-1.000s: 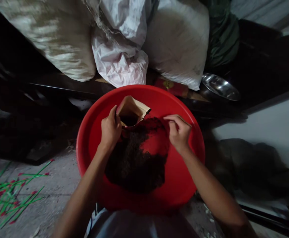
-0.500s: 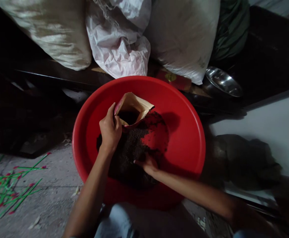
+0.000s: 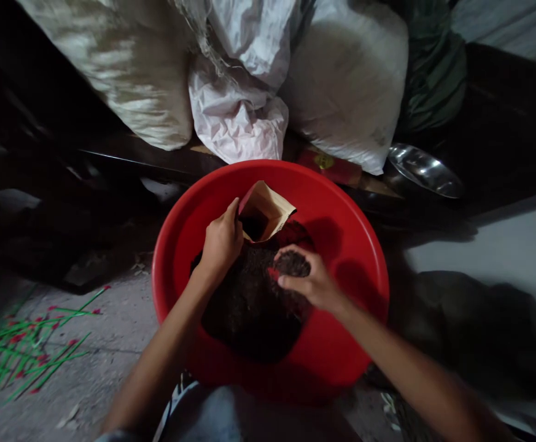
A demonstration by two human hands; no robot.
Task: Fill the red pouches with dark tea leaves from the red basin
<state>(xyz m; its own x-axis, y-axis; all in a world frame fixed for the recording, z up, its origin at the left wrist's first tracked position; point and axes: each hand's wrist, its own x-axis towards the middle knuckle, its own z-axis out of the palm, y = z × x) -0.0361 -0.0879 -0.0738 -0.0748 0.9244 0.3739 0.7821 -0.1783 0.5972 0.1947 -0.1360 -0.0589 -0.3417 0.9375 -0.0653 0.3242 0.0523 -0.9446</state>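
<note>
Over a large red basin (image 3: 360, 331), my left hand (image 3: 224, 242) grips the left edge of a brown paper bag (image 3: 274, 212). The bag's mouth is spread open toward me, and dark soil shows inside it. My right hand (image 3: 311, 279) is cupped around a handful of dark soil (image 3: 293, 264), just below and right of the bag, apart from it. A heap of loose dark soil (image 3: 253, 313) covers much of the basin's bottom beneath both hands.
Behind the basin stand a cream sack (image 3: 143, 73), a crumpled white sack (image 3: 244, 110), another pale sack (image 3: 350, 80) and a dark green bag (image 3: 438, 80). A shiny metal bowl (image 3: 427, 172) sits at the right. Green sticks with red ends (image 3: 28, 350) lie scattered on the floor at left.
My right hand has risen out of the heap with soil in it and moved up toward the bag. My left hand still holds the bag. The whole view has shifted slightly.
</note>
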